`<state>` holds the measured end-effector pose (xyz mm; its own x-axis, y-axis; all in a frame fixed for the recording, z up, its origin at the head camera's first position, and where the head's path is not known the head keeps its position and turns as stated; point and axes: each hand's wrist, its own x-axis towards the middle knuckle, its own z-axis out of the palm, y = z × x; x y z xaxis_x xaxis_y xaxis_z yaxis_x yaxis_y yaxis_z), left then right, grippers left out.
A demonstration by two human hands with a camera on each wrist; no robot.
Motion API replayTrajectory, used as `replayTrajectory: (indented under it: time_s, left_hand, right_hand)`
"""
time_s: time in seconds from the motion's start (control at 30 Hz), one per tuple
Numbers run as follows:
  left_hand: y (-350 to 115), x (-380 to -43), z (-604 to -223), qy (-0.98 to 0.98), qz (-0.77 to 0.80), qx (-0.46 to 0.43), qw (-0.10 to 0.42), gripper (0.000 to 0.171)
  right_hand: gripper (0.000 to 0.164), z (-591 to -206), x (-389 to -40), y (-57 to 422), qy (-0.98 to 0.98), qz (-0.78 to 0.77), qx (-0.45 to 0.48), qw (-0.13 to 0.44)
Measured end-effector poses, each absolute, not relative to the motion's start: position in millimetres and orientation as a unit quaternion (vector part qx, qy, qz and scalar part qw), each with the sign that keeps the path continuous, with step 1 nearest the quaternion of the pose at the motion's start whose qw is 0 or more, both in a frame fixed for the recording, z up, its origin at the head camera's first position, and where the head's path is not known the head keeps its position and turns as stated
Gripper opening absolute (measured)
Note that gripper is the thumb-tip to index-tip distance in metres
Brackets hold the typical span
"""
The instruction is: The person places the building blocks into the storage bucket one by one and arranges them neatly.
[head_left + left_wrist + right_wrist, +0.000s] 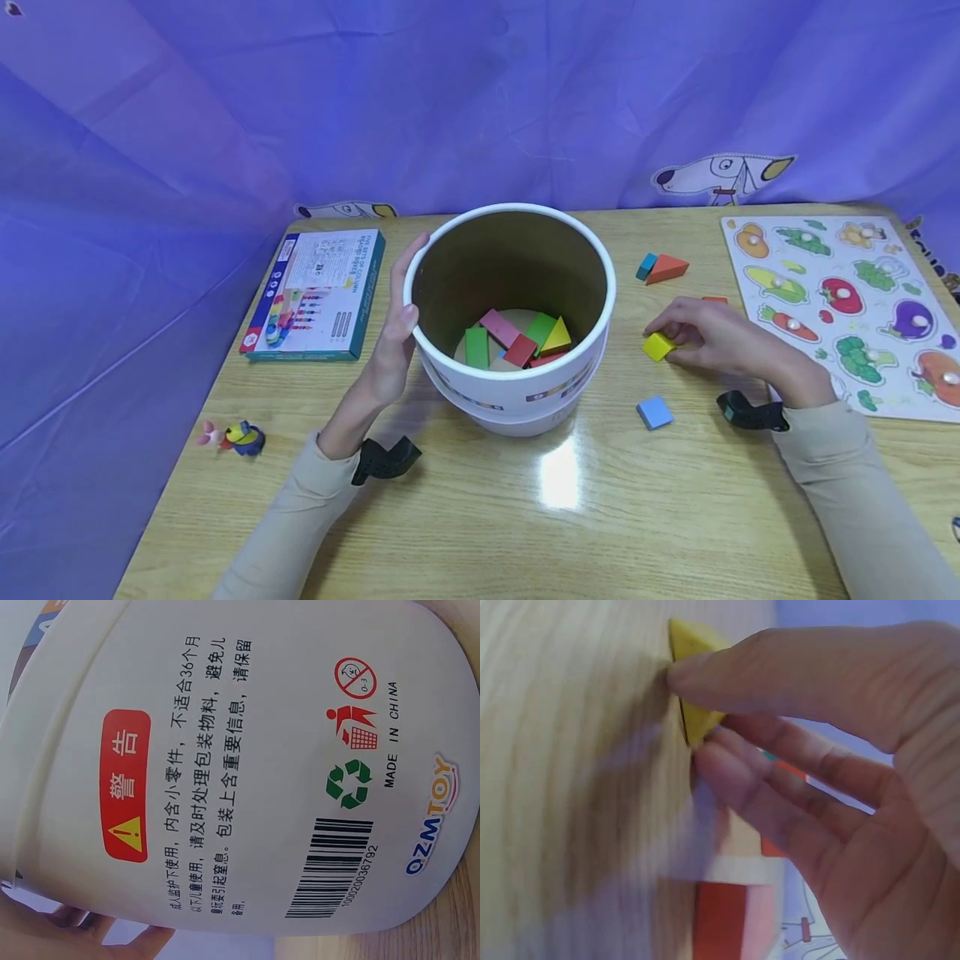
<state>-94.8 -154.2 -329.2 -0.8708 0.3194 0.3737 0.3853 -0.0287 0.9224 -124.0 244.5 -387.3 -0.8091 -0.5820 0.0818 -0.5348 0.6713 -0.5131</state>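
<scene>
A white bucket (517,396) stands upright on the wooden table, with several coloured blocks (504,327) inside. My left hand (388,354) lies against its left side, fingers extended along the outer wall and thumb at the rim. In the left wrist view, the fingers show past the edge of the printed wall. To the right of the bucket, my right hand (720,337) pinches a yellow triangular block (697,712) between thumb and fingers, low over the tabletop. Near that hand lie a light blue block (655,412), a red triangular block (667,267) and a teal block (647,266).
An orange-red block (715,298) is partly hidden behind my right hand. A vegetable puzzle board (813,267) lies at the right. At the left are a boxed toy set (315,292) and a small figurine (243,437). A purple curtain (480,100) hangs behind the table.
</scene>
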Motion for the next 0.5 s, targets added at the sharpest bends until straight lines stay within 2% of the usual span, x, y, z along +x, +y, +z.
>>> replayTrajectory:
  time_s: [0.3,0.5]
  left_hand:
    - [-155.4,-95.2,-330.1,-0.7,-0.669,-0.249,0.028,0.085]
    - [-154.1,-94.6,-328.6,-0.699,-0.671,-0.246,0.024,0.087]
  right_hand:
    - [0.036,-387.0,-124.0,236.3,0.919,-0.266,-0.281,0.072]
    - [0.032,-384.9,-121.3,236.5,0.922,-0.272,-0.266,0.069]
